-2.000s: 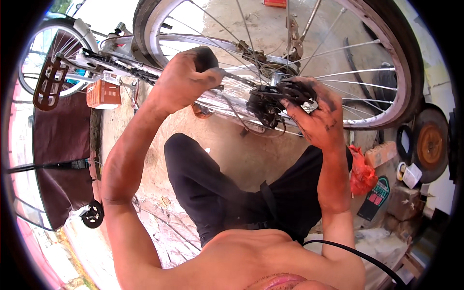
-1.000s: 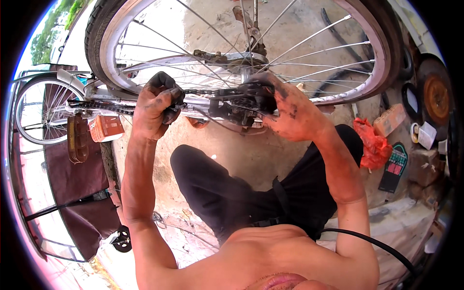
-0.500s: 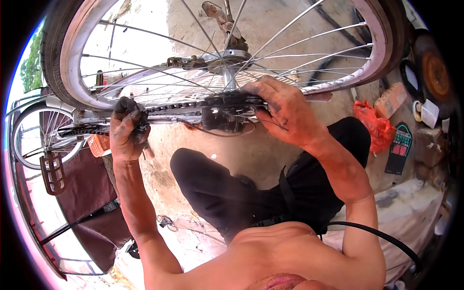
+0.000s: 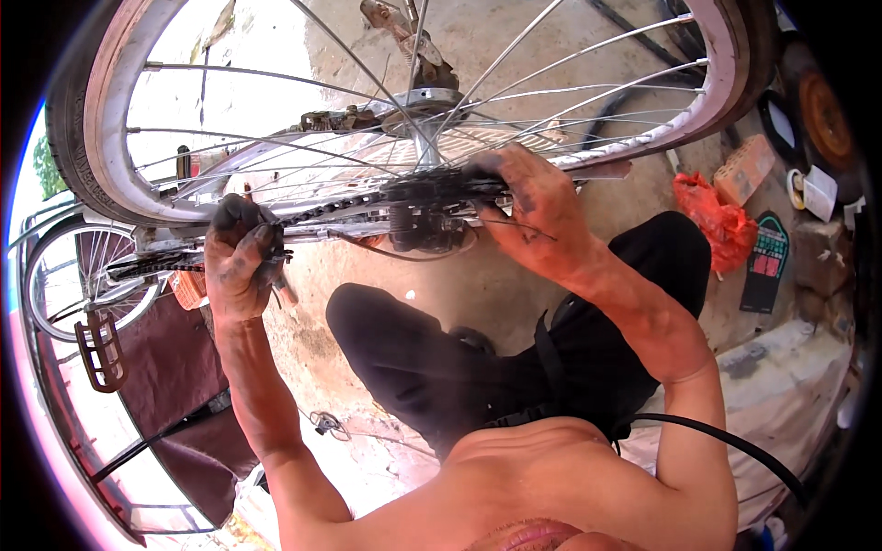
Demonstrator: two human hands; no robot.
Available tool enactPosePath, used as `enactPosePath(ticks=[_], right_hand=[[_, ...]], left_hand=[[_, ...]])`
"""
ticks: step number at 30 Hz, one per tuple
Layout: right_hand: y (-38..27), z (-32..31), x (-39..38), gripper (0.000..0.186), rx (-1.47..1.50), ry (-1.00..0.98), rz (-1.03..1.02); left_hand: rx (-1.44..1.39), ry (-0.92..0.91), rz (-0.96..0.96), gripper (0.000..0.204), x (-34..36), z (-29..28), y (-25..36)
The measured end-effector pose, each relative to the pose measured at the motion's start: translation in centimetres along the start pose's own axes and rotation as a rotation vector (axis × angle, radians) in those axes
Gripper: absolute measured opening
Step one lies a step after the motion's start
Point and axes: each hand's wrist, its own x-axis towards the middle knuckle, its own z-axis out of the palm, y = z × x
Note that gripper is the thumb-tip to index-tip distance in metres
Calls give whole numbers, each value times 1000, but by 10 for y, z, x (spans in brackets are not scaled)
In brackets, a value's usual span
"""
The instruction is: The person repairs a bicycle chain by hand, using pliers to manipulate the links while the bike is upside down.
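Note:
A bicycle wheel (image 4: 108, 129) with thin metal spokes fills the upper part of the head view. At its hub sit dark, greasy sprockets (image 4: 432, 189), and a black chain (image 4: 323, 213) runs leftward from them. My left hand (image 4: 237, 266), its fingertips blackened, pinches the chain; a short bit of it sticks out beside the thumb. My right hand (image 4: 537, 204) curls its fingers and thumb round the right edge of the sprockets; its fingertips are partly hidden there. Below the sprockets hangs a dark derailleur (image 4: 418, 230) with a looped cable (image 4: 390, 257).
A pedal (image 4: 101, 352) and another wheel (image 4: 46, 285) stand at left beside a maroon cloth (image 4: 170, 367). At right lie a red plastic bag (image 4: 712, 220), a brick (image 4: 746, 170), a dark insole-shaped piece (image 4: 764, 266) and an old wheel (image 4: 820, 115). A kickstand (image 4: 395, 28) is beyond the hub.
The chain between my hands now slopes down toward my left hand, where it ran nearly level. A chain end shows past my left thumb. The whole view has shifted slightly.

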Motion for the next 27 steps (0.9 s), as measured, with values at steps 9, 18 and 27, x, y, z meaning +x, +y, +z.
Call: enactPosePath(ticks=[9,18,27], right_hand=[[6,6,-7,43,56,54,78],[1,29,-8,36,-20,124,164],[2,33,-15,37,-102,83,161]], left_hand=[[90,7,-13,20,12,14,8],[213,24,-33,23,8,13,14],[319,-25,-25,16,10,8,13]])
